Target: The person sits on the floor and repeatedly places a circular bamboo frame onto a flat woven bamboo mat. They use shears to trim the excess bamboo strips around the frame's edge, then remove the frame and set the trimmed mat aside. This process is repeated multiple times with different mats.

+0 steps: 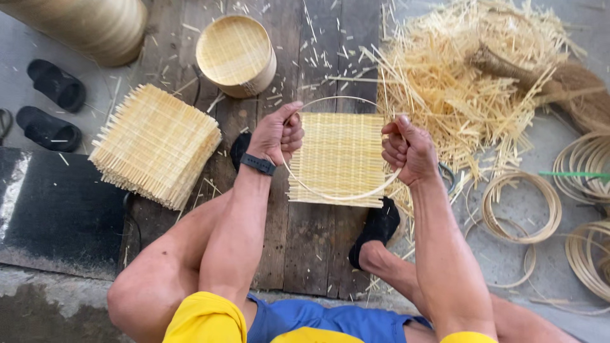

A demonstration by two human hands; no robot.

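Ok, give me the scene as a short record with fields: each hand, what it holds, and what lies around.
left hand: grips thin bamboo hoop and woven mat
right hand: grips the hoop's other side
hoop: laid around the square mat
left of hands: stack of mats
above: round basket
right: loose bamboo offcuts, spare hoops

- The arms are bare from the shoulders down, lean and sinewy.
- Yellow sleeves (206, 321) cover the shoulders.
- Blue shorts (330, 321) show at the lower edge.
- A black band (258, 164) with a dark rectangular face wraps the left wrist.
- Black socks (376, 230) cover both feet.
- The hands are bare, with no gloves or rings visible.
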